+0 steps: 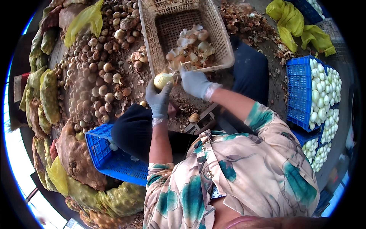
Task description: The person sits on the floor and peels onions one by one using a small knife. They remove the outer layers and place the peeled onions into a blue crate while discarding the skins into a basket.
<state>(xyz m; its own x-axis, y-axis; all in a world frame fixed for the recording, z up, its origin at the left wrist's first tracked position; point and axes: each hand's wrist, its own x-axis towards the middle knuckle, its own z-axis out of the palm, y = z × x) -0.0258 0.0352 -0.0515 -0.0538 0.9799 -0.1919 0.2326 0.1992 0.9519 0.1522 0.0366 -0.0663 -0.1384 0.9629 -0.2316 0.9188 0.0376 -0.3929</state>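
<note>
My left hand (159,98), in a grey glove, holds a partly peeled onion (163,80) near the crate's lower edge. Just right of it, my right hand (195,83), gloved too, is closed with its fingertips beside the onion; a thin pale piece shows at them, too small to identify. Both hands are at the near rim of a beige plastic crate (224,43), where a heap of papery onion skins (194,47) lies. To the left, many unpeeled onions (93,67) spread over the ground.
A blue plastic crate (123,169) stands by the left knee. Blue crates (297,91) of peeled onions (320,97) stand at the right. Filled mesh sacks (50,96) line the left side. Yellow mesh bags (290,23) and loose skins (248,24) lie beyond the beige crate.
</note>
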